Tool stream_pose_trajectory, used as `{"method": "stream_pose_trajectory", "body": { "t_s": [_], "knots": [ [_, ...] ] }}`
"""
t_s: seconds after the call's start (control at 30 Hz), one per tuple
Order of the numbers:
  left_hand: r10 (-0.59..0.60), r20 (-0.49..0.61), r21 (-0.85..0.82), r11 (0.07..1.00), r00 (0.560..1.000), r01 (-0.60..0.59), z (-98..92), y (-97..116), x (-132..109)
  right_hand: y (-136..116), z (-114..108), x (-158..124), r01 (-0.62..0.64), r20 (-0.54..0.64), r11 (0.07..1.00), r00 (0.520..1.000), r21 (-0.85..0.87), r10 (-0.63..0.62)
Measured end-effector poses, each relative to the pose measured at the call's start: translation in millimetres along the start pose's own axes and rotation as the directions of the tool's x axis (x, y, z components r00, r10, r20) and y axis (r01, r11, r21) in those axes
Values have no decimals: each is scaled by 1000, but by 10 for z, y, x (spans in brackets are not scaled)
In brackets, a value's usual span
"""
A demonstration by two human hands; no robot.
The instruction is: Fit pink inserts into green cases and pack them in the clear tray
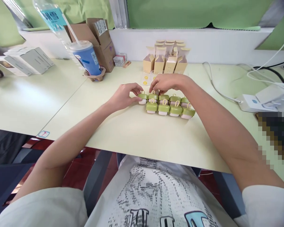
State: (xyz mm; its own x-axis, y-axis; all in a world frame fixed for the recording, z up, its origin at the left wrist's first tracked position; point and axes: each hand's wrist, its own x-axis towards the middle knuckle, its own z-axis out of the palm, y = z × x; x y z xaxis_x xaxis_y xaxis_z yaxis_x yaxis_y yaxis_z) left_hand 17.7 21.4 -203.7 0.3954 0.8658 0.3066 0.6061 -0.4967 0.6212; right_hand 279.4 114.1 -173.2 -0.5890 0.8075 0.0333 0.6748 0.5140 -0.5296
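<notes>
left hand [123,96] fingers curled, thumb and fingertips pinching the end green case [142,98] of the back row. right hand [164,82] fingers bunched, tips pressed down on the next case [153,96], just beside the left fingertips. front row of green cases [169,109] lies just below both fingertips on the table [137,132]. tan boxes [167,60] stand beyond the right fingers.

Both forearms reach forward and converge. The left hand [123,96] rests palm down, fingers curled. The right hand [164,82] arches, fingertips pointing down together.
</notes>
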Motion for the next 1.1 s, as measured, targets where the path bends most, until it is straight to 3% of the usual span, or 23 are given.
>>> {"method": "stream_pose_trajectory", "body": {
  "t_s": [0.1, 0.23, 0.37, 0.47, 0.57, 0.63, 0.7, 0.73, 0.8, 0.87, 0.9, 0.93, 1.0, 1.07, 1.1],
  "knots": [
    [11, 6, -6, 1000, 1000, -11, 10, -11, -1, -128, -74, -76, -161, 122, 984, 978, -76, 170],
    [17, 13, -19, 1000, 1000, -17, -21, -41, 14, -409, -279, -261, -139, -49, 989, 989, -55, 137],
    [20, -7, 70, 997, 1000, -20, -237, -58, 31, -627, -485, -419, -77, -205, 996, 977, -39, 67],
    [-21, 147, 219, 976, 989, -12, -476, -3, 16, -683, -483, -566, 31, -409, 999, 912, 24, -19],
    [-152, 394, 325, 946, 906, 17, -628, 47, 2, -594, -320, -803, 171, -514, 981, 852, 87, -103],
    [-233, 466, 383, 923, 854, 43, -656, 9, 11, -429, -171, -990, 244, -521, 966, 837, 82, -167],
    [-256, 476, 412, 910, 841, 44, -649, -103, 39, -207, -26, -1176, 220, -585, 974, 798, 56, -146],
    [-241, 458, 411, 911, 856, 36, -640, -181, 61, -92, 44, -1264, 198, -633, 979, 764, 44, -126],
    [-148, 341, 368, 930, 928, 13, -617, -361, 119, 110, 178, -1419, 203, -708, 977, 699, 62, -100],
    [23, 90, 280, 959, 996, -47, -576, -521, 182, 243, 303, -1545, 269, -778, 957, 622, 106, -89],
    [124, -63, 234, 967, 990, -106, -540, -571, 206, 279, 358, -1598, 310, -805, 943, 587, 123, -88],
    [233, -195, 203, 960, 953, -193, -488, -590, 220, 293, 403, -1645, 346, -820, 929, 564, 133, -93],
    [382, -375, 109, 923, 844, -369, -334, -521, 203, 267, 462, -1720, 397, -825, 907, 554, 141, -114],
    [428, -397, -13, 882, 812, -471, -121, -317, 118, 183, 491, -1771, 443, -818, 884, 557, 150, -140],
    [422, -385, -48, 879, 821, -474, -6, -181, 55, 125, 502, -1789, 465, -812, 869, 565, 167, -146]
  ]
}}
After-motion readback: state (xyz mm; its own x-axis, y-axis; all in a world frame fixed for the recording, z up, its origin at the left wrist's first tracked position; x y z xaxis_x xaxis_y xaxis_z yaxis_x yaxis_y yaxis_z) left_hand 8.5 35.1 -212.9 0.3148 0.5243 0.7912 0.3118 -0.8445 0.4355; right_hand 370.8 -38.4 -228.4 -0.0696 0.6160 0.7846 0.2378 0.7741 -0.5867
